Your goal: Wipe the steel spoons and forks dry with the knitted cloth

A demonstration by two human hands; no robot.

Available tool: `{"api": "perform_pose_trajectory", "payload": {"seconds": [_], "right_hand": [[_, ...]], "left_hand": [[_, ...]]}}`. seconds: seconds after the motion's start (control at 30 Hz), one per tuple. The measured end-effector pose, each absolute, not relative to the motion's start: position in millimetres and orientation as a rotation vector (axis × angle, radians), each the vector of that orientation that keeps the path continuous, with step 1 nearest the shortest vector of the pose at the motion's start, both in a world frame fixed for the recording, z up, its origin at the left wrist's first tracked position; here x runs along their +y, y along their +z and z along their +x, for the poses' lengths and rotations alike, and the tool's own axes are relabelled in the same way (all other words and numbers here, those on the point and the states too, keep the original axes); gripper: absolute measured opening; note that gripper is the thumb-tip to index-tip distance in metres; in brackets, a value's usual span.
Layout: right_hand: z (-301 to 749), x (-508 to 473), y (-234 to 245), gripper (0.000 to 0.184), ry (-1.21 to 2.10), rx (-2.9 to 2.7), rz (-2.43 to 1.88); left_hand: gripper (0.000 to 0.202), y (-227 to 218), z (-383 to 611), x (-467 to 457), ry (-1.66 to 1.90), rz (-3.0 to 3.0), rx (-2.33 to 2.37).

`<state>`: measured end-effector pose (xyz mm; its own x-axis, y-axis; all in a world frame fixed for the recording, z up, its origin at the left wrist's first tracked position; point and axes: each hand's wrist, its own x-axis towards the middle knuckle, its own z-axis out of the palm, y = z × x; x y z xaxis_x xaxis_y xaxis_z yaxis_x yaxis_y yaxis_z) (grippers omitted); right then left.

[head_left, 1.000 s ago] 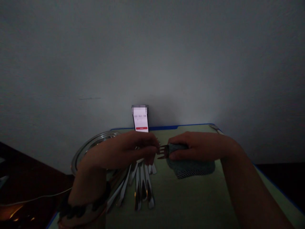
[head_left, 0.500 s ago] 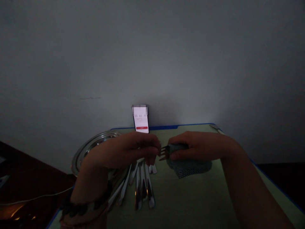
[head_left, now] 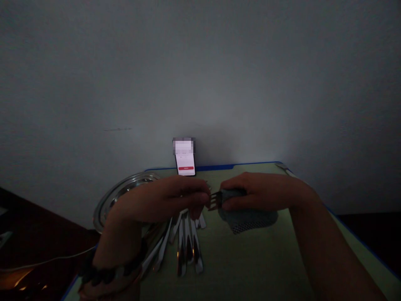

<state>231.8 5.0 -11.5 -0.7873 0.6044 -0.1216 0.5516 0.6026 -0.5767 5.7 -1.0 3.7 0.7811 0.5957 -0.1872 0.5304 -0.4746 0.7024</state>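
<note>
Basically 1 wall [head_left: 200, 75], grey, dim, fills approx. upper half. 1 table [head_left: 250, 259], pale green top, blue edging: far edge runs along foot of wall, R edge slants out past R forearm [head_left: 335, 238], L edge mostly behind the dish & L forearm [head_left: 120, 238]. Widest stretch of tabletop showing = near side, betw. handles & R forearm; narrow strip also runs betw. R forearm & R edge.

2 bare hands, both above tabletop, small gap betw. R hand [head_left: 257, 192] clamped on cloth + fork. L hand [head_left: 166, 198] has fingers bent, tips at the tines; can't tell if pinching or just touching.

1 round metal dish [head_left: 99, 213], shiny, far L, partly hidden by L hand & forearm; its L rim appears to reach past table's L edge.

1 cloth [head_left: 252, 219], grey-green w/ checked border, bunched in R hand, loose part hanging on near side.

1 phone [head_left: 186, 163], propped upright by wall at far edge, screen lit, 1 red button, top part pixelated.

Cutlery handles [head_left: 188, 246]: min. 7, fanned twd near side; other ends under L hand, so exact no. unclear.

1 dark bracelet [head_left: 103, 276], L wrist.

1 fork [head_left: 214, 202], in cloth in R hand, tines out, pointing L.
</note>
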Motion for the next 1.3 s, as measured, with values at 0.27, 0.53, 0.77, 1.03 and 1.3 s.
{"api": "perform_pose_trajectory", "payload": {"seconds": [0.27, 0.53, 0.77, 1.03, 1.3], "right_hand": [[232.9, 6.1, -11.8, 0.023, 0.978, -2.722, -0.945], [230.3, 4.6, -9.4, 0.023, 0.95, -2.721, -0.948], [225.6, 2.5, -10.4, 0.031, 0.766, -2.775, -1.083], [221.7, 1.9, -12.2, 0.039, 0.783, -2.793, -1.05], [230.4, 3.1, -6.6, 0.042, 0.925, -2.721, -1.026]], "left_hand": [[0.023, 1.8, 6.0, 0.0, 0.107, 2.137, 0.794], [0.028, 3.6, 7.5, -4.7, 0.137, 2.175, 0.88], [0.03, 1.9, 21.9, -3.6, 0.001, 2.311, 1.084], [0.028, -1.4, 35.9, -8.5, -0.067, 2.475, 1.151], [0.032, 3.2, 10.0, -7.3, -0.003, 2.42, 1.204]]}}
